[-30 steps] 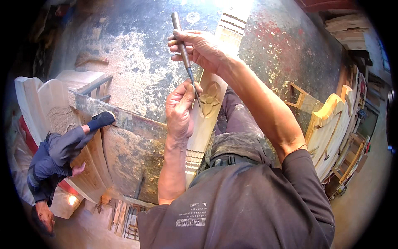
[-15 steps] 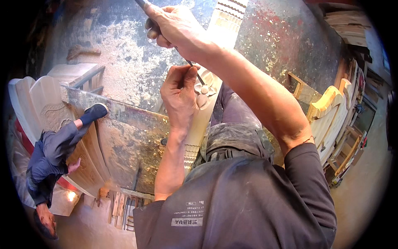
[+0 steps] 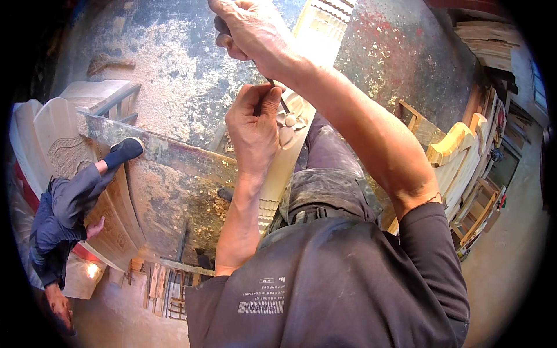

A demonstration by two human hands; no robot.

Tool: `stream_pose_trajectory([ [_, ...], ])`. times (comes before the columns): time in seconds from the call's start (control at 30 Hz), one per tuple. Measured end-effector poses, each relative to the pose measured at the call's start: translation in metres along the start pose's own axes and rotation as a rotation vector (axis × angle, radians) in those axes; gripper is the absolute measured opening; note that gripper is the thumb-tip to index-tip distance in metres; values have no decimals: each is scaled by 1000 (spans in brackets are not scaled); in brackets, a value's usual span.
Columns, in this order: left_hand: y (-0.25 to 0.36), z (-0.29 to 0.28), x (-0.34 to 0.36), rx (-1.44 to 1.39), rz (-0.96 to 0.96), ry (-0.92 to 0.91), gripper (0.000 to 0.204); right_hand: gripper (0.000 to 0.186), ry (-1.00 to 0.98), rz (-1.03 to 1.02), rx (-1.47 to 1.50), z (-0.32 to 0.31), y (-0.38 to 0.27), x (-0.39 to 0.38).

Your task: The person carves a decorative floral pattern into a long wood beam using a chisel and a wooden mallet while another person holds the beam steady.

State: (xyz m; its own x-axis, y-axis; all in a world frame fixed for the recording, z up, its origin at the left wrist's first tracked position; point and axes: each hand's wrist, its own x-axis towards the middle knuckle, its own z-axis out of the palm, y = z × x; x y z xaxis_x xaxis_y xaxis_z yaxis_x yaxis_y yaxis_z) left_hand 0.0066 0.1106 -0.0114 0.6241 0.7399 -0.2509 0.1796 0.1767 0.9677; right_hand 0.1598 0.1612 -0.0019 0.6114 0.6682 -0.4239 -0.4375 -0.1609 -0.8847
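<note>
The pale wooden board [image 3: 281,168], carved with a round-centred flower [image 3: 290,122] and rippled bands [image 3: 268,207], slanted mid-scene, left of the person's thigh [image 3: 331,149], the left hand [image 3: 253,127] pinching a dark chisel [image 3: 284,105] whose far part the right hand [image 3: 255,30] gripped.

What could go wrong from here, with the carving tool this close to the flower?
The left hand pinches the carving tool low, near its tip, so a slip might cut a finger.
The tip sits against or very near the carved flower, so too much push from the right hand could chip a petal.
The trouser leg is beside the board, so a sideways skid might reach it.
</note>
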Motion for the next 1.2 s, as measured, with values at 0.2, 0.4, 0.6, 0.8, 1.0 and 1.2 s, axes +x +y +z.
stream_pose_trajectory([
  [0.2,2,0,0,19,-22,6,11,50,-20,10,-8,-2,0,3],
  [0.4,4,2,-1,-18,-56,23,12,51,26,13,-43,3,-4,-1],
  [0.6,4,2,0,-6,-25,8,13,52,5,-16,-54,1,-1,1],
  [0.8,3,2,0,-1,-27,5,12,51,20,-7,-62,1,-2,0],
  [1.0,4,3,0,-17,-62,21,10,51,7,-15,-11,0,-1,-1],
  [1.2,-2,3,2,-14,-7,12,10,53,-22,-41,-99,1,-9,-10],
])
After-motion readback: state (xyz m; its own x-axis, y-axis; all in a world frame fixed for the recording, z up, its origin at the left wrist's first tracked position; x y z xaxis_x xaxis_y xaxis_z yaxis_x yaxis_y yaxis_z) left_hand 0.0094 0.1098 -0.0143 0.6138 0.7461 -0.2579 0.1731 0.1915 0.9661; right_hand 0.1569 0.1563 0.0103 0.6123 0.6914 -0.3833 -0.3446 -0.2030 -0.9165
